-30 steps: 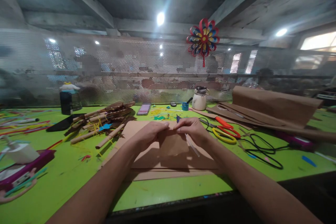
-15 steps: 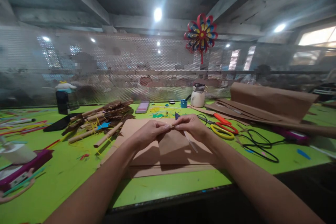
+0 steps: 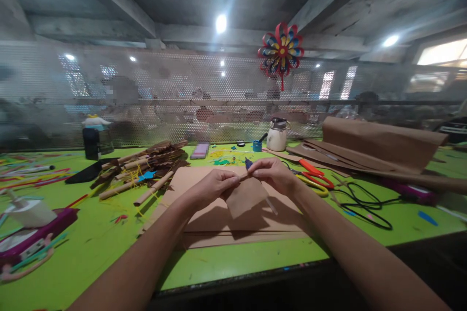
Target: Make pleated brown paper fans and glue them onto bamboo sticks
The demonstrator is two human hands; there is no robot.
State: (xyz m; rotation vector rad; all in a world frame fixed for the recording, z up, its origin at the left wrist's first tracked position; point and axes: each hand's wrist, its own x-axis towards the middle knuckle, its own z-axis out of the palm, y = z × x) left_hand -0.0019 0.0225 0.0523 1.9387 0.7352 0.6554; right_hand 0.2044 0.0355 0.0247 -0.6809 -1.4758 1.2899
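**A thin sheet held by one edge: where it could tear or slip**

We hold a small piece of brown paper (image 3: 245,197) by its upper edge, lifted just above the stack of cardboard sheets (image 3: 204,221) that lies on the green counter (image 3: 91,243). The grip of our left hand (image 3: 213,187) is pressed together on the left end of that edge. The grip of our right hand (image 3: 273,175) pinches the right end. A small dark blue piece (image 3: 248,163) shows at the right fingertips; we cannot tell whether it is pinched in with the paper. The rest of the paper hangs free and tilted over the stack.

As we judge it, the main risk is in the edge itself. Both grips sit close together on a narrow strip, so an uneven pull or twist could tear it or crease it crooked. The free lower corner could drag on the stack and buckle.

A thin pale stick (image 3: 270,205) lies on the stack under our right hand, and a lowered wrist could roll it off. The scissors (image 3: 314,178) lie just right of the stack, with a black cable (image 3: 365,204) beyond them. A careless sweep of the right forearm could knock or snag either.
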